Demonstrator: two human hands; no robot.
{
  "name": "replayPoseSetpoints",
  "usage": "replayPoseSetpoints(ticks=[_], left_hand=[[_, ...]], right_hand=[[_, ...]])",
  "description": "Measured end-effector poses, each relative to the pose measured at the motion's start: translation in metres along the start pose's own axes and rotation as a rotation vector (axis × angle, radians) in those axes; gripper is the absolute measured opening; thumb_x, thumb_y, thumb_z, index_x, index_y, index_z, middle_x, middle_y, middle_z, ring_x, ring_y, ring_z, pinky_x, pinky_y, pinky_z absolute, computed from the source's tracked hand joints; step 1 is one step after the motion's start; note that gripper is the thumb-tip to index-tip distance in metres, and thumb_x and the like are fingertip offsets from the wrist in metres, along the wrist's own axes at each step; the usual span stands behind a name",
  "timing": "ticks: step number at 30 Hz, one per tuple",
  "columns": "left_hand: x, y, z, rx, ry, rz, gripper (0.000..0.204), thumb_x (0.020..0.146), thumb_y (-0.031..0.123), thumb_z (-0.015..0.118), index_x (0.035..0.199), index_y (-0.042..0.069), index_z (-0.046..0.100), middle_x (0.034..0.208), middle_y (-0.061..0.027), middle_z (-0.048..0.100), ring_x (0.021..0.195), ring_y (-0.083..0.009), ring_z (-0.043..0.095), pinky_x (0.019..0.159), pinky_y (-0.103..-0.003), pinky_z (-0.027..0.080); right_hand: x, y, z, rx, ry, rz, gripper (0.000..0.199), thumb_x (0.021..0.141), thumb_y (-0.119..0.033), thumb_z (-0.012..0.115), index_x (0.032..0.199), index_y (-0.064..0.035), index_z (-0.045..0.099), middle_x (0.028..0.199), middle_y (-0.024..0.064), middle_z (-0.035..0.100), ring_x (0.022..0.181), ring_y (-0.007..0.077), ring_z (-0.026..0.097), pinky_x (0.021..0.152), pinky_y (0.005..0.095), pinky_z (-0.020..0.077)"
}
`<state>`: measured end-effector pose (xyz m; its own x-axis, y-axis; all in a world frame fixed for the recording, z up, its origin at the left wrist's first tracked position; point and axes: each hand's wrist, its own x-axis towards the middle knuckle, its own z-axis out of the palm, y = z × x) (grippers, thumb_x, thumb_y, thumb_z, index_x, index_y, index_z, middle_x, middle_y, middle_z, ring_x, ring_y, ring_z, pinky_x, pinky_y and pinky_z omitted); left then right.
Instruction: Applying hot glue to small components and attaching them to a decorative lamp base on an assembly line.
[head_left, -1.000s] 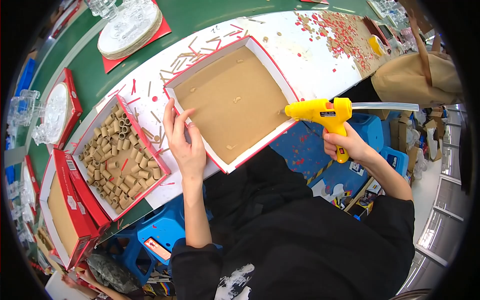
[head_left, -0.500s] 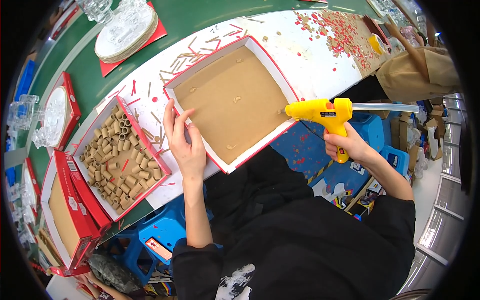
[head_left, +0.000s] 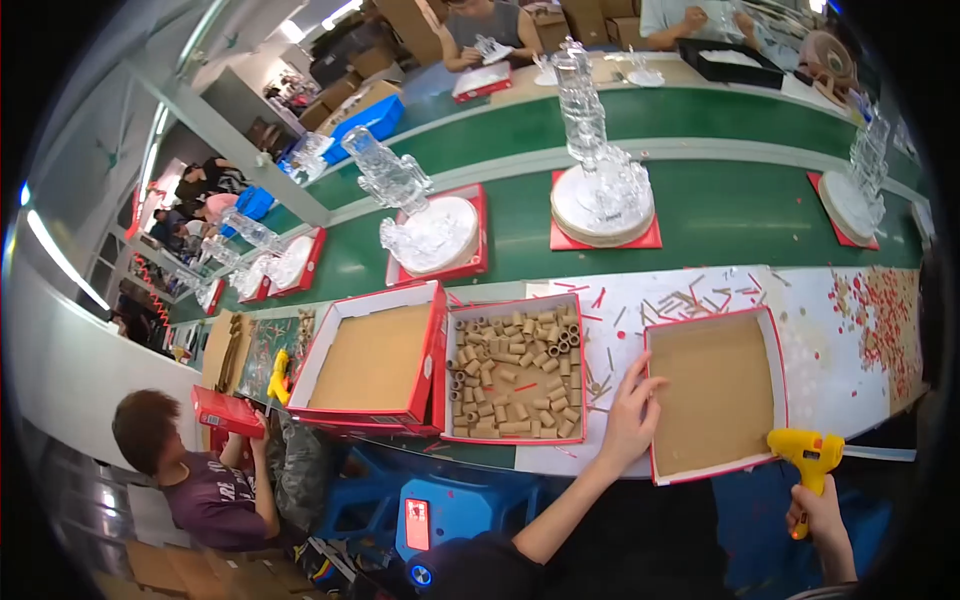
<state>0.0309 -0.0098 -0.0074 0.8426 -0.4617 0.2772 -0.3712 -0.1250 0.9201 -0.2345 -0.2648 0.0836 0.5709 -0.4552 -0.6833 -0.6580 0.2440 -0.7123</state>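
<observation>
Your right hand wraps the glue gun, nozzle at the right wall of the shallow box by the table's near edge; your left hand, loosely spread, touches its left wall. The cardboard tubes all lie in the neighbouring box; glue is indiscernible.

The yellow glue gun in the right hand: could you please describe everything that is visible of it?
The yellow glue gun is pistol-shaped, with a glossy, plastic-looking body and a small orange-red spot at the handle's lower end. It is held with the body roughly level and the handle downward, inside the right hand. Its front points left, at the near right corner of the shallow box; whether they touch is unclear.
</observation>
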Motion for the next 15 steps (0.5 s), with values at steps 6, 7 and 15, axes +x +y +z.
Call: replayPoseSetpoints(ticks=[6, 7, 15], left_hand=[[0.0, 0.004, -0.002, -0.05, 0.004, -0.005, 0.025, 0.085, -0.001, 0.046, 0.106, -0.002, 0.06, 0.142, -0.0206, 0.038, 0.127, -0.032, 0.045, 0.093, -0.032, 0.043], [0.0, 0.003, -0.002, -0.048, 0.004, 0.0, 0.025, 0.085, -0.001, 0.046, 0.106, -0.002, 0.06, 0.142, -0.0206, 0.038, 0.127, -0.032, 0.045, 0.093, -0.032, 0.043], [0.01, -0.009, 0.003, 0.13, -0.01, 0.067, 0.028, 0.082, -0.005, 0.048, 0.107, -0.001, 0.059, 0.143, -0.0234, 0.037, 0.132, -0.0366, 0.038, 0.103, -0.037, 0.037]], right_hand=[[0.0, -0.019, -0.006, -0.231, -0.099, -0.014, 0.017, 0.084, -0.01, 0.056, 0.095, -0.0024, 0.046, 0.068, 0.0132, 0.059, 0.051, 0.0221, 0.061, 0.043, 0.0314, 0.0516], [-0.004, -0.029, -0.005, -0.228, -0.099, -0.019, 0.017, 0.084, -0.01, 0.056, 0.095, -0.0024, 0.046, 0.068, 0.0132, 0.059, 0.051, 0.0221, 0.061, 0.043, 0.0314, 0.0516], [0.044, -0.073, -0.042, 0.18, -0.132, -0.46, 0.044, 0.091, -0.035, 0.059, 0.117, -0.0016, 0.048, 0.095, 0.0163, 0.066, 0.073, 0.0249, 0.069, 0.051, 0.0312, 0.0558]])
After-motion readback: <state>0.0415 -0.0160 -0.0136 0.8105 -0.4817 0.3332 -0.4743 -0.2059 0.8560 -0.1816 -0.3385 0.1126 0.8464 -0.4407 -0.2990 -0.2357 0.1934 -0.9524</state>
